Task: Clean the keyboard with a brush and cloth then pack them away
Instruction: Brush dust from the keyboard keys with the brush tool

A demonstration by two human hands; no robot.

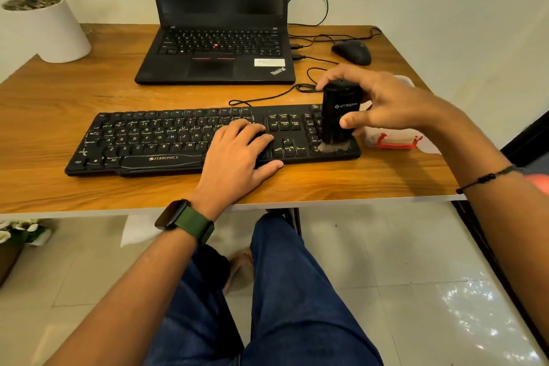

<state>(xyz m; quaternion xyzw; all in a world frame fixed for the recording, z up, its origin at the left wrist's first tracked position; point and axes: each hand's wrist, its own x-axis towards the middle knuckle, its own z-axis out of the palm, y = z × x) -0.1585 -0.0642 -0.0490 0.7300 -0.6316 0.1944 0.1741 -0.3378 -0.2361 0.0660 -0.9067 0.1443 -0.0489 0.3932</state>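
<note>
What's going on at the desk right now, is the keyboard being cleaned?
Yes. The right hand grips a black brush upright, its bristles pressed onto the number-pad end of the keyboard. The left hand lies flat on the keys, steadying it. A clear box with red clips sits just right of the keyboard. No cloth is clearly in view.

Your right hand [383, 104] hides most of the clear box [395, 139] behind it, and the laptop [217, 26] screen's top is cut off.
</note>
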